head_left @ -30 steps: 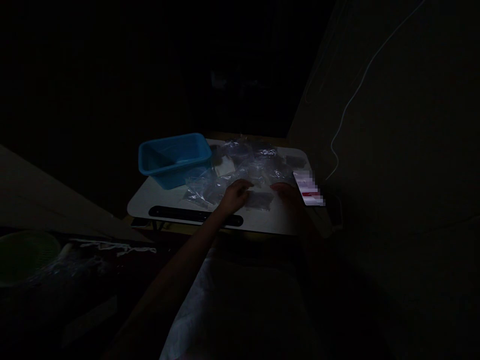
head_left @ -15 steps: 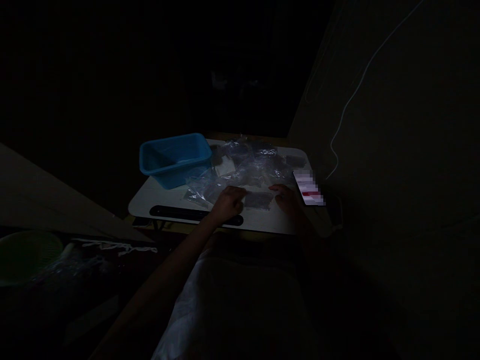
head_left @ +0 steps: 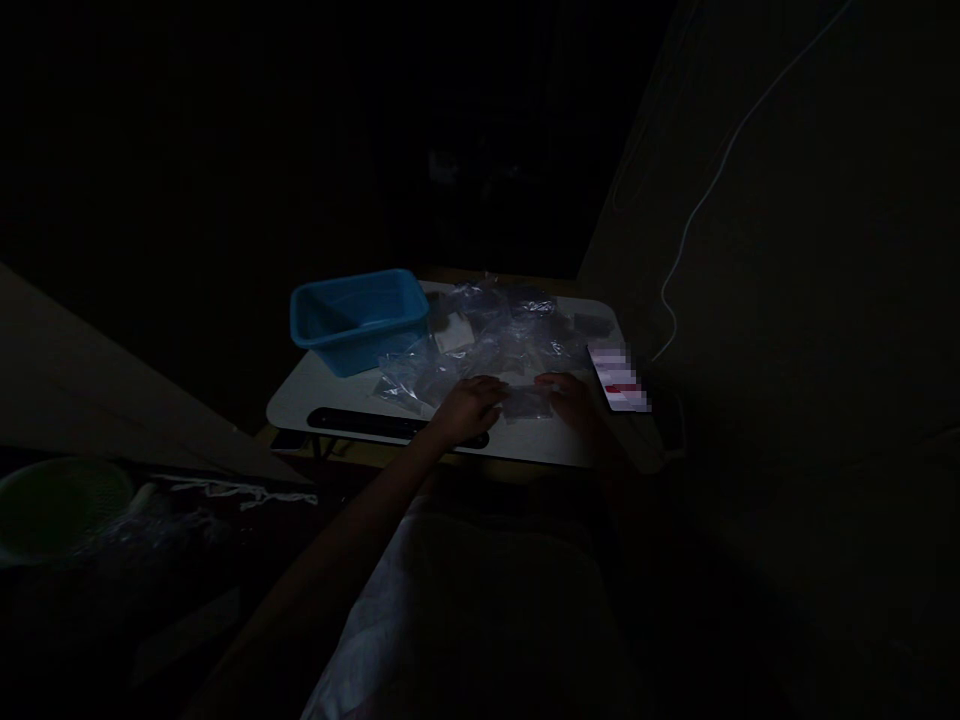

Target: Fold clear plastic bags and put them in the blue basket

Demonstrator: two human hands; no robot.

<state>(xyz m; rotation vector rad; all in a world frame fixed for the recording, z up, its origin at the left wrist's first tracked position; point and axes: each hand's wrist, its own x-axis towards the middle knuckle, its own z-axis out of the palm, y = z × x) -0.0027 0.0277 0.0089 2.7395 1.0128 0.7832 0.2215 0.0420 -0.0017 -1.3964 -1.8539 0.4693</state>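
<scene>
In dim light, a small flat clear packet (head_left: 527, 402) lies on the white table (head_left: 559, 440) between my two hands. My left hand (head_left: 474, 402) is at its left edge, fingers bent and reaching over it. At the packet's right edge is my right hand (head_left: 564, 392), its fingers curled towards the packet. Whether either hand pinches the plastic is too dark to tell. Crumpled clear plastic bags (head_left: 499, 335) are heaped just beyond both hands, with a white piece (head_left: 454, 333) among them.
A blue basin (head_left: 360, 345) stands at the table's back left. A lit phone (head_left: 619, 378) rests at the right edge. A black slot (head_left: 360, 422) runs along the front. A white cable (head_left: 694, 215) hangs at right, and a green basket (head_left: 64, 505) is at lower left.
My left hand has moved slightly right, over the packet's left edge. My right hand has shifted slightly left onto its right side. The view has shifted a little.
</scene>
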